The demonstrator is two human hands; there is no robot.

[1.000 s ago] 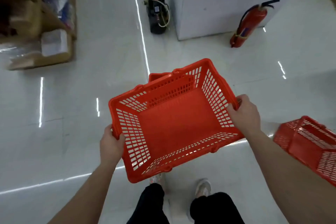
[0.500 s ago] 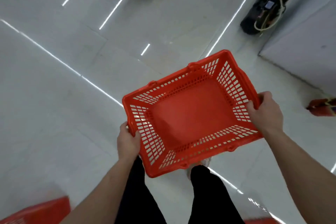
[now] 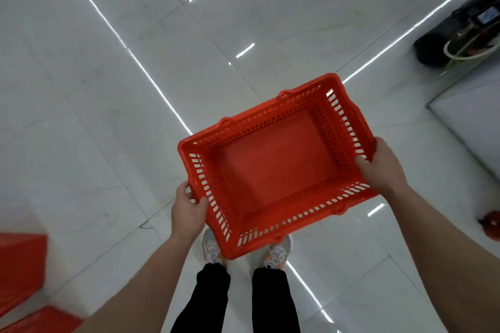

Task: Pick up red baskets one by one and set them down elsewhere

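I hold a red plastic basket with slotted walls above a glossy white tiled floor. Nothing lies inside it. My left hand grips the rim of its left short side, thumb over the edge. My right hand grips the rim of its right short side, with the thumb inside the wall. Below the basket I see my legs in black trousers and grey sneakers with orange details.
More red baskets sit blurred at the lower left edge. A black machine with cables stands at the upper right beside a white block. A red object shows at the right edge.
The view has swung left: the black machine and white block slid toward the right edge, and red baskets came in at lower left. Both hands keep their grip on the basket.
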